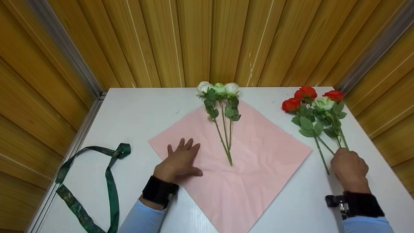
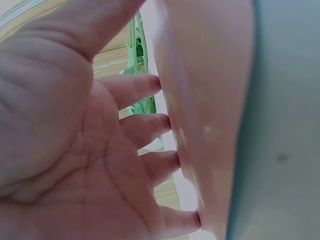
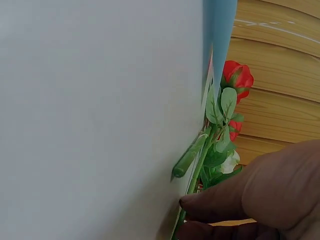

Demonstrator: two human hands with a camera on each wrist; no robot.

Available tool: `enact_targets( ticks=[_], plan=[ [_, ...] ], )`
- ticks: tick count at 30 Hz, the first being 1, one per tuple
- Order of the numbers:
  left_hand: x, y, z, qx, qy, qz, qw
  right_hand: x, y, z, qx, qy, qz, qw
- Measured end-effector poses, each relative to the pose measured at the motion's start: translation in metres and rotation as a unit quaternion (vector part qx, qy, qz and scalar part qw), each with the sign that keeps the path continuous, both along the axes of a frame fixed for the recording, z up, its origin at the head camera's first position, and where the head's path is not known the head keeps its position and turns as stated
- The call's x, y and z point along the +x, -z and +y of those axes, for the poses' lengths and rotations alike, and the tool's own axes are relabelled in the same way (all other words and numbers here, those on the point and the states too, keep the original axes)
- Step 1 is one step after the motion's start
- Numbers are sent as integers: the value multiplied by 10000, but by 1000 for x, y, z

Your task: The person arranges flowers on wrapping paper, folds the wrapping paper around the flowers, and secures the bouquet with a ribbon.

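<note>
A square of pink wrapping paper [image 1: 265, 152] lies cornerwise on the white table. On its upper part rest three artificial roses, two white and one pale green [image 1: 219, 89], their stems converging toward the paper's middle. My left hand [image 1: 181, 160] lies on the paper's left side with fingers spread; in the left wrist view its fingertips [image 2: 154, 84] touch the paper. At the right, my right hand [image 1: 349, 166] pinches green rose stems [image 3: 201, 162] at their lower end. Red roses [image 1: 305, 93] and a whitish-green rose [image 1: 323, 103] lie there. How many stems it holds is hidden.
A dark green ribbon [image 1: 112, 187] lies loosely looped on the table's left side. Wood-patterned panels [image 1: 194, 42] stand behind the table and at both sides. Each wrist wears a black strap [image 1: 158, 191].
</note>
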State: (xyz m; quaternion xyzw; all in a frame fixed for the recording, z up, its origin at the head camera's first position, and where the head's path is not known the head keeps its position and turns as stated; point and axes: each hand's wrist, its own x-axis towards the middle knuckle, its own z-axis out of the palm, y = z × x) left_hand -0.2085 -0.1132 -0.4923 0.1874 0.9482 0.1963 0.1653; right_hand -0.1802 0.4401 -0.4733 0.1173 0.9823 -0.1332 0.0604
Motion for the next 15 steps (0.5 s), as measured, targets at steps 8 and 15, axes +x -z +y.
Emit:
enact_targets(
  ticks=[8,15],
  plan=[
    [0,-1,1,10,-36,-25,10000,-3,-1,-2,46,-177,-143,9997],
    [0,-1,-1,69,-67,-46,9999,-4,-2,-4,-166,-133,30,9998]
  ],
)
